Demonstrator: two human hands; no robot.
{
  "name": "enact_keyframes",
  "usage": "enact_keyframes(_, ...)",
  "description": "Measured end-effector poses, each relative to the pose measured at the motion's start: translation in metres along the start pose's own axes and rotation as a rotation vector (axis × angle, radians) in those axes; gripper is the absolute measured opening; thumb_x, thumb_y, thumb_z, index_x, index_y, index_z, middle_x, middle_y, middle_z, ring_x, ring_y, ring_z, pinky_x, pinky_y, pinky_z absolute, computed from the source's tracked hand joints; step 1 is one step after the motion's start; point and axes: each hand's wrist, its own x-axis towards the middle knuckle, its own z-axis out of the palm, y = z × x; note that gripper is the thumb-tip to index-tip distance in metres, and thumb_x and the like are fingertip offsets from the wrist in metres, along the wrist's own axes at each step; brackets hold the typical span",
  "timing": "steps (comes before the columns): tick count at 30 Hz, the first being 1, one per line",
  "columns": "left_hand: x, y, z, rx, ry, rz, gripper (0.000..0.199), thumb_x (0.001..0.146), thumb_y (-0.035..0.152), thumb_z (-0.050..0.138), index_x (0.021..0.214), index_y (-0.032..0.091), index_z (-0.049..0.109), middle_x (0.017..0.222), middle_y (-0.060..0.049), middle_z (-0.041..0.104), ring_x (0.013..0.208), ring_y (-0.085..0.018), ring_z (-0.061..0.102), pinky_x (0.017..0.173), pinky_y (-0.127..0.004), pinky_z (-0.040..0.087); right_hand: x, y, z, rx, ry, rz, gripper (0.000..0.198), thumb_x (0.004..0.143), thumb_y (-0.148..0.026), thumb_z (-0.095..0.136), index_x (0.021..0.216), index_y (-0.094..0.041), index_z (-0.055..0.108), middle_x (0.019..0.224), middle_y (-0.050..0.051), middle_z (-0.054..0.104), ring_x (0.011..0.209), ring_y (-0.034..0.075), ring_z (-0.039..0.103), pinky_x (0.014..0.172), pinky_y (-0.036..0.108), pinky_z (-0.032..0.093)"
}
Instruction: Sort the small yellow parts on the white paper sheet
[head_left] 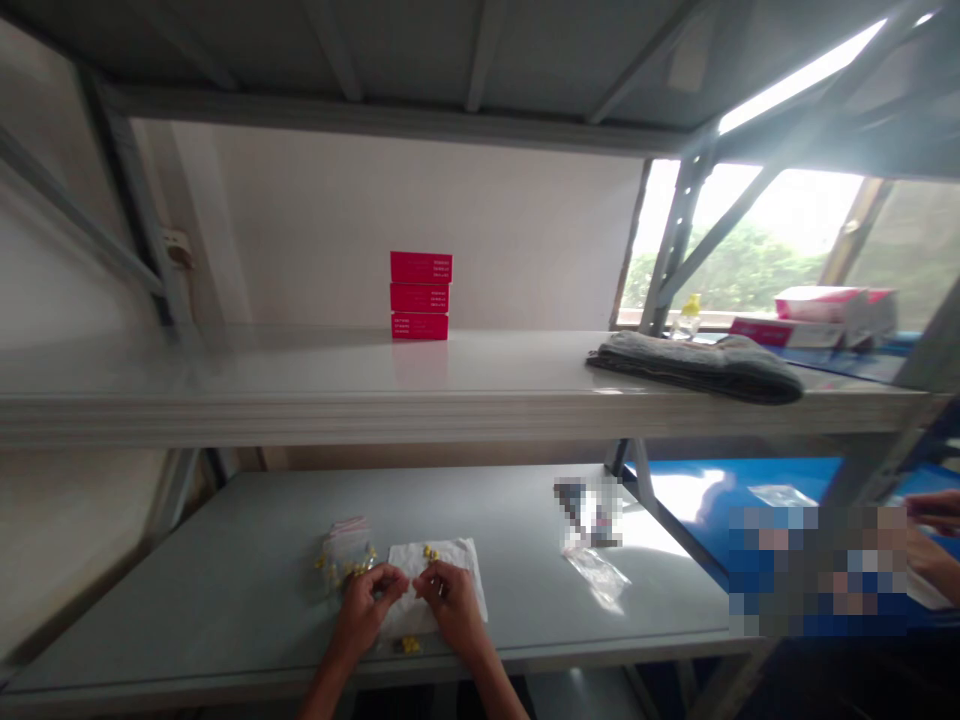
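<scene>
Over a white sheet [472, 570] on the lower shelf, my left hand [371, 600] and my right hand [454, 600] face each other, close together. Thumb and fingers are pinched on both; whatever sits between the fingertips is too small to make out. A few small yellow pieces [430, 553] lie on the sheet just beyond my right hand. More yellow pieces [409, 646] lie near the shelf's front edge, below the hands. Beside my left hand rests a clear plastic bag [351, 540] with small yellow pieces in it, partly covered by that hand.
Above the hands runs a white shelf [300, 365] holding three stacked red boxes [421, 297] and a folded grey cloth [694, 365]. A clear empty-looking bag [598, 575] lies to the right, near a pixelated patch. Another person's hand [934, 550] shows at a blue table [697, 500] beyond the post.
</scene>
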Motion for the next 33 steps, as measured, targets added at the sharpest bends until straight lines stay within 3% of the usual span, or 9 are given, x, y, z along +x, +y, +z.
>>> enact_keyframes(8, -0.002, 0.004, -0.002, -0.06, -0.081, 0.001, 0.034, 0.076, 0.052, 0.072, 0.079, 0.018, 0.075, 0.082, -0.007, 0.075, 0.079, -0.024, 0.069, 0.075, -0.032, 0.052, -0.002, -0.006, -0.003, -0.054, -0.014, 0.039, 0.019, 0.084, -0.027, 0.063, 0.068, -0.02, 0.07, 0.06, 0.0, 0.061, 0.058, 0.015, 0.05, 0.059, 0.026, 0.035)
enact_keyframes(14, -0.002, 0.007, -0.003, -0.02, -0.102, 0.061, 0.03, 0.081, 0.046, 0.069, 0.075, 0.018, 0.075, 0.075, -0.005, 0.073, 0.076, -0.021, 0.067, 0.073, -0.029, 0.05, -0.003, -0.006, -0.004, -0.084, -0.062, -0.004, 0.025, 0.089, -0.028, 0.058, 0.067, -0.02, 0.066, 0.06, -0.001, 0.058, 0.057, 0.015, 0.049, 0.059, 0.026, 0.034)
enact_keyframes(21, -0.003, 0.011, -0.003, -0.062, -0.13, 0.007, 0.031, 0.083, 0.047, 0.068, 0.079, 0.018, 0.079, 0.079, -0.006, 0.076, 0.077, -0.021, 0.067, 0.074, -0.03, 0.05, -0.004, -0.008, -0.007, -0.087, 0.014, -0.027, 0.034, 0.095, -0.037, 0.051, 0.067, -0.019, 0.061, 0.062, 0.0, 0.058, 0.057, 0.014, 0.047, 0.058, 0.026, 0.034)
enact_keyframes(27, -0.003, 0.007, -0.001, -0.212, -0.109, -0.081, 0.043, 0.083, 0.052, 0.064, 0.086, 0.013, 0.079, 0.073, -0.01, 0.075, 0.061, -0.018, 0.065, 0.061, -0.028, 0.052, -0.007, -0.003, -0.004, -0.153, 0.069, -0.034, 0.041, 0.097, -0.042, 0.051, 0.065, -0.019, 0.059, 0.058, -0.002, 0.053, 0.056, 0.013, 0.046, 0.058, 0.024, 0.032)
enact_keyframes(33, -0.007, 0.009, -0.001, -0.259, -0.102, -0.11, 0.043, 0.082, 0.054, 0.067, 0.088, 0.012, 0.076, 0.061, -0.005, 0.07, 0.051, -0.016, 0.063, 0.056, -0.026, 0.051, -0.006, -0.002, -0.003, -0.158, 0.066, -0.032, 0.047, 0.098, -0.049, 0.049, 0.064, -0.019, 0.06, 0.058, 0.0, 0.058, 0.055, 0.013, 0.049, 0.056, 0.024, 0.034)
